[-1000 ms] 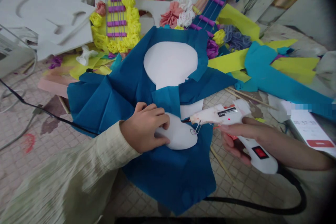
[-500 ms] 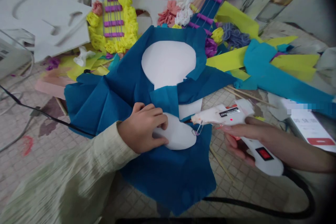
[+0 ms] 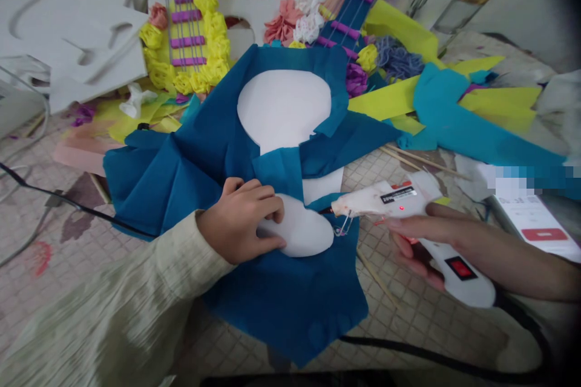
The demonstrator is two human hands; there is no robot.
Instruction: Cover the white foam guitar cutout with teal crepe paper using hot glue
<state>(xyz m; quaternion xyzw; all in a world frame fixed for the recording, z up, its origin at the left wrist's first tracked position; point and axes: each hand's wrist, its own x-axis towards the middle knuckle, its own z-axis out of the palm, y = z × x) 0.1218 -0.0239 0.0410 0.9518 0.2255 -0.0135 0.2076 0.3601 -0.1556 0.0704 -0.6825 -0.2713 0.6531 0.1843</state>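
Note:
A white oval board piece [image 3: 306, 233] lies on dark blue crepe paper [image 3: 295, 308]. My left hand [image 3: 247, 221] is closed on the oval's left end, its fingers curled over the top and the thumb along the lower side. In my right hand [image 3: 431, 248] is a white hot glue gun [image 3: 385, 199] with a lit red switch. Its dark nozzle meets the oval's upper right edge; any glue there is too small to make out. Above, a larger rounded white board [image 3: 285, 109] has blue paper around it, and a blue strip [image 3: 279, 169] crosses its narrow neck.
Yellow and blue string-instrument models [image 3: 188, 42] with paper flowers stand behind. A phone [image 3: 531, 211] lies at the right, near turquoise paper [image 3: 481, 115]. The gun's black cord [image 3: 422, 354] loops in front. Thin wooden sticks [image 3: 381, 278] lie on the tiled-pattern surface.
The view has shifted slightly, so the work appears farther left. The glue gun's nozzle has moved a little rightward along the oval's upper edge. My left hand keeps its grip.

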